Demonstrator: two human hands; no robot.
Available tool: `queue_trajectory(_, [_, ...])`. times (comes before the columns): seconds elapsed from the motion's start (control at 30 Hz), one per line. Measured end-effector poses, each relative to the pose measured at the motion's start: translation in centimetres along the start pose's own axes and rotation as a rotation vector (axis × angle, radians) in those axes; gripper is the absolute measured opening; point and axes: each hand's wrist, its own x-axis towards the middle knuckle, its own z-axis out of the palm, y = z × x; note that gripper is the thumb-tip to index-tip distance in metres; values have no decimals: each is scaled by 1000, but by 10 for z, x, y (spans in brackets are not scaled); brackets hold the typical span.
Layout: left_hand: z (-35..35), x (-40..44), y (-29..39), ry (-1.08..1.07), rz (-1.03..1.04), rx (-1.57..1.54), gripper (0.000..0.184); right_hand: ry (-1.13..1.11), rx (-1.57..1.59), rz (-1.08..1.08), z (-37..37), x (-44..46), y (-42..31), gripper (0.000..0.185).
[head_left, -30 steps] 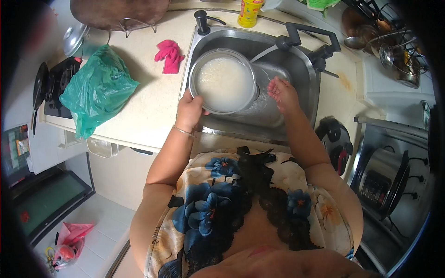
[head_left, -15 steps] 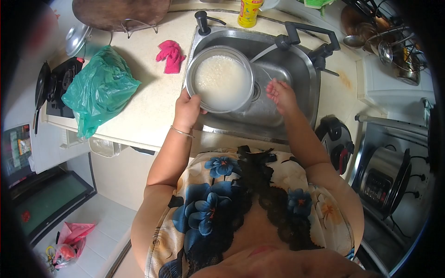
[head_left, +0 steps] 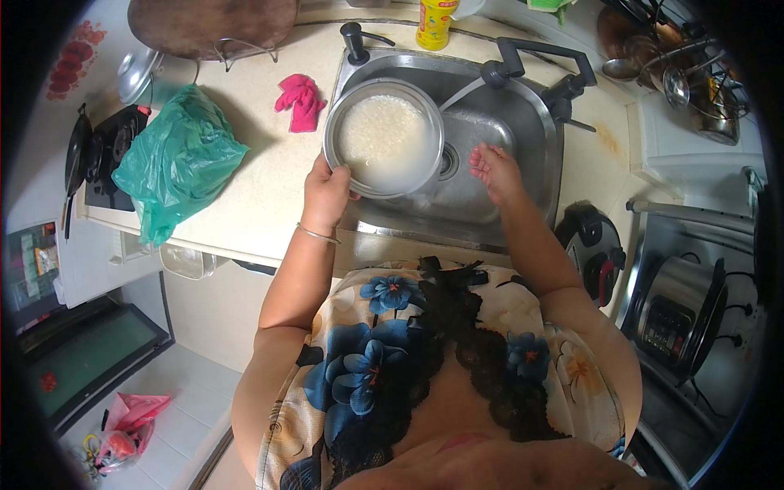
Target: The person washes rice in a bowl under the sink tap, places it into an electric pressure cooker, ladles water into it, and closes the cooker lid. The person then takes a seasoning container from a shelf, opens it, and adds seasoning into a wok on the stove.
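Facing the pale counter [head_left: 269, 184], I look down on the steel sink [head_left: 469, 204] set into it. To the sink's left, a green plastic bag [head_left: 175, 159] slumps near the counter's front edge. The round metal bowl [head_left: 438, 135] is over the sink's left part, its mouth turned up toward my head; it is circular, so its one axis runs from base to mouth. White rice [head_left: 380, 131] shows inside, with cloudy water [head_left: 388, 177] toward the near right. A black tap [head_left: 511, 59] stands at the sink's right. My left hand [head_left: 327, 192] pinches the bowl's near left rim, thumb above, other fingers mostly hidden. My right hand [head_left: 496, 175] hangs over the sink, apart from the bowl, half open with fingers loosely curled. A crumpled pink cloth [head_left: 300, 102] lies on the counter left of the bowl. The drain [head_left: 448, 162] shows between bowl and right hand; a thin bangle [head_left: 318, 237] circles my left wrist.
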Motion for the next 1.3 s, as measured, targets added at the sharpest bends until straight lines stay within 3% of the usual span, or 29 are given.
queue_trajectory(0.87, [-1, -1, 8, 47, 86, 73, 16, -5, 0, 26, -6, -4, 4, 24])
queue_trajectory(1.3, [-2, -2, 9, 41, 100, 110, 25, -13, 8, 38, -7, -2, 6, 24])
